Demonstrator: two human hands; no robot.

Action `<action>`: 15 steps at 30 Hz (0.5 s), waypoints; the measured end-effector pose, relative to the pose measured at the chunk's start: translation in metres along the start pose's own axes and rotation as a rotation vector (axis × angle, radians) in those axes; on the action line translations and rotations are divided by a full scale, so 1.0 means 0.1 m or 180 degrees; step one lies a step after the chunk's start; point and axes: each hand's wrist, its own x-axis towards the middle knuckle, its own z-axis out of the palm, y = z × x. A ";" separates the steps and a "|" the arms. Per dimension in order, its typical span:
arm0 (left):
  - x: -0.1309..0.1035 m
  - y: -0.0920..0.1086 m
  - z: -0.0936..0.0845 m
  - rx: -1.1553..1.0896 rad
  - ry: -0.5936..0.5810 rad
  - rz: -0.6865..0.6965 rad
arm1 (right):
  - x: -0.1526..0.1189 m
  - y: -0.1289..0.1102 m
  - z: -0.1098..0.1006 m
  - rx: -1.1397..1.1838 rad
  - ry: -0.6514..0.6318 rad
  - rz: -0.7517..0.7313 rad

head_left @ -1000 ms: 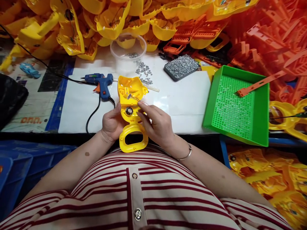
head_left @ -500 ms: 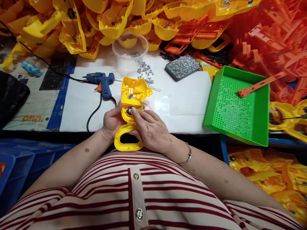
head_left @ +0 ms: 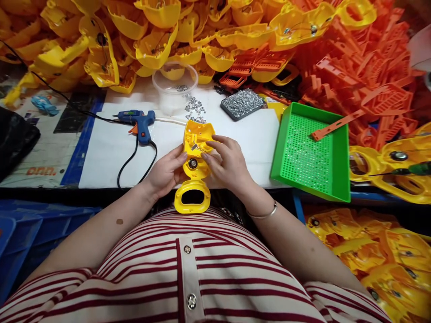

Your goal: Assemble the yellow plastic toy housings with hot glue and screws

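Note:
My left hand (head_left: pixel 165 174) grips the left side of a yellow plastic shell half (head_left: pixel 198 168), thumb on its rim. The open inside of the shell faces up, and its loop handle (head_left: pixel 176 199) points toward my body. A round black-and-silver part (head_left: pixel 192 163) sits in the shell's middle. Above it lies a small grey connector-like piece (head_left: pixel 194 146) with thin wires. At the shell's right side, my right hand (head_left: pixel 230 162) has its thumb and fingertips closed at the thin wires (head_left: pixel 201 150). Its fingers partly cover the wires' far end.
A blue glue gun (head_left: pixel 143 125) lies left on the white sheet, its cord curling down. Beyond the shell are loose screws (head_left: pixel 194 106), a clear tub (head_left: pixel 175 89) and a black screw tray (head_left: pixel 242 104). A green basket (head_left: pixel 311 190) stands right. Yellow shells (head_left: pixel 158 45) and orange parts (head_left: pixel 363 76) pile behind.
My right thumb and fingers have left the round part and moved up to the wires at the shell's right side. The shell has shifted slightly right in view.

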 end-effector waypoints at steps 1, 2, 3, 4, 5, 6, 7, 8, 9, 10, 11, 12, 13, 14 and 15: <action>-0.01 0.01 0.02 0.0075 0.0086 0.0011 | 0.03 0.03 0.01 0.0076 -0.0177 0.0088; -0.01 0.02 0.05 0.0134 0.0189 0.0029 | 0.07 0.04 0.01 0.0177 -0.0322 0.0169; -0.02 0.03 0.07 0.0191 0.0313 0.0042 | 0.10 0.04 0.00 0.0296 -0.0421 0.0256; -0.03 0.05 0.08 0.0258 0.0453 0.0040 | 0.13 0.03 -0.01 0.0422 -0.0474 0.0350; -0.03 0.06 0.09 0.0336 0.0588 0.0023 | 0.15 0.02 -0.04 0.0541 -0.0496 0.0455; -0.03 0.07 0.09 0.0435 0.0712 0.0006 | 0.16 0.02 -0.06 0.0641 -0.0501 0.0574; -0.03 0.08 0.09 0.0560 0.0824 0.0001 | 0.16 0.01 -0.08 0.0714 -0.0499 0.0695; -0.02 0.08 0.07 0.0716 0.0915 0.0020 | 0.16 0.02 -0.10 0.0756 -0.0509 0.0799; 0.00 0.08 0.05 0.0919 0.0972 0.0067 | 0.15 0.03 -0.10 0.0768 -0.0532 0.0873; 0.01 0.08 0.02 0.1173 0.1014 0.0154 | 0.14 0.05 -0.11 0.0755 -0.0563 0.0911; 0.03 0.07 -0.02 0.1477 0.1050 0.0259 | 0.13 0.06 -0.10 0.0723 -0.0590 0.0919; 0.04 0.07 -0.06 0.1806 0.1086 0.0370 | 0.13 0.07 -0.10 0.0686 -0.0617 0.0900; 0.05 0.06 -0.09 0.2133 0.1116 0.0487 | 0.12 0.08 -0.09 0.0652 -0.0632 0.0872; 0.05 0.06 -0.12 0.2441 0.1154 0.0614 | 0.12 0.09 -0.07 0.0626 -0.0636 0.0845; 0.05 0.06 -0.13 0.2718 0.1198 0.0734 | 0.12 0.09 -0.06 0.0609 -0.0628 0.0827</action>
